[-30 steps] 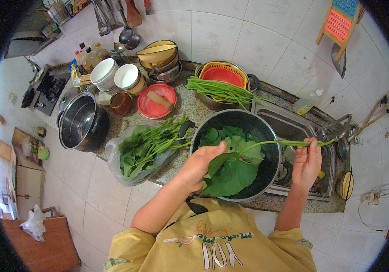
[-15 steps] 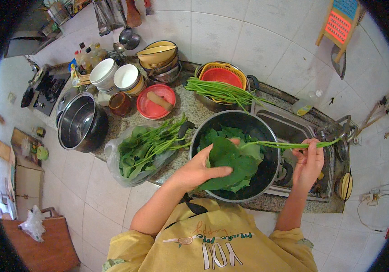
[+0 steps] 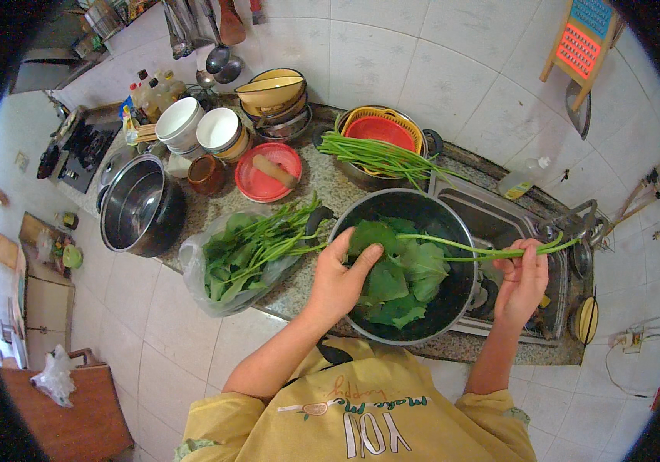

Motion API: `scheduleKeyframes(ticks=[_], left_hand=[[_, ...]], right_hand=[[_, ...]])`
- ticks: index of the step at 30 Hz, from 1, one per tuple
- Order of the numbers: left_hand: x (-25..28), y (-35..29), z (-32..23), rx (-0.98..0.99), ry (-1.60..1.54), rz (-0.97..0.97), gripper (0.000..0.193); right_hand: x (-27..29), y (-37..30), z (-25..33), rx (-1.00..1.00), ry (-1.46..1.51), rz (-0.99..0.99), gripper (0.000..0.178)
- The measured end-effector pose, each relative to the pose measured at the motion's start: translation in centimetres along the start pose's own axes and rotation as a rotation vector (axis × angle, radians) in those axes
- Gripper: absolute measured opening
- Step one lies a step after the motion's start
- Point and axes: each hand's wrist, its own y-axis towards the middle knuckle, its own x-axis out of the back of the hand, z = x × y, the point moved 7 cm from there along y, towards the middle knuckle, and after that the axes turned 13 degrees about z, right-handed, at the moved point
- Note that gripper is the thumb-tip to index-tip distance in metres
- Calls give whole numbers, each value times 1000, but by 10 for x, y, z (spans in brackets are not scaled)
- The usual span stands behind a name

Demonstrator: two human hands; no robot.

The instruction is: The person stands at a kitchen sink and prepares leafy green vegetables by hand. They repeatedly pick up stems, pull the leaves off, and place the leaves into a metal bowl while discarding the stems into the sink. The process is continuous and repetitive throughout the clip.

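A dark round pot (image 3: 459,296) stands in front of me with large green leaves (image 3: 426,269) in it. My left hand (image 3: 340,279) is closed over the pot's left side, its thumb pressing on a green leaf (image 3: 386,279). Thin green stems (image 3: 492,252) run from the leaves across the pot's right rim toward the sink. My right hand (image 3: 522,285) pinches these stems near their far end, above the sink. The left fingers are partly hidden behind the leaf.
Left of the pot, leafy greens (image 3: 257,242) lie in a clear plastic bag (image 3: 194,258). Trimmed stems (image 3: 380,156) rest across a red basket (image 3: 380,131). A metal sink (image 3: 492,215) is at the right. Farther left are a red plate (image 3: 249,181), bowls (image 3: 218,127) and a deep pot (image 3: 164,219).
My left hand has shifted slightly and turned, and its thumb now lies higher on the leaf. The leaves have dropped lower into the pot. My right hand stays nearly in place.
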Motion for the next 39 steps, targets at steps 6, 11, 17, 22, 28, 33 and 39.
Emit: scheduleKeyframes(ticks=[6,11,17,22,28,33,39], left_hand=[[-4,0,19,211,-410,99,25],[-5,1,28,220,-559,46,20],[-11,1,26,221,-719,83,25],[-11,0,26,184,-580,168,32],[-5,-1,14,190,-571,50,25],[-13,-3,27,310,-1027,211,29],[-12,-5,9,197,-1013,564,58]], right_hand=[[4,0,-2,7,28,-5,16],[6,-1,-4,9,41,3,16],[7,-1,-4,23,50,-5,16],[6,-1,-6,-5,51,-17,15],[6,0,-4,17,24,-46,15],[11,3,-5,8,-17,-65,18],[20,5,-10,-1,-29,-140,20]])
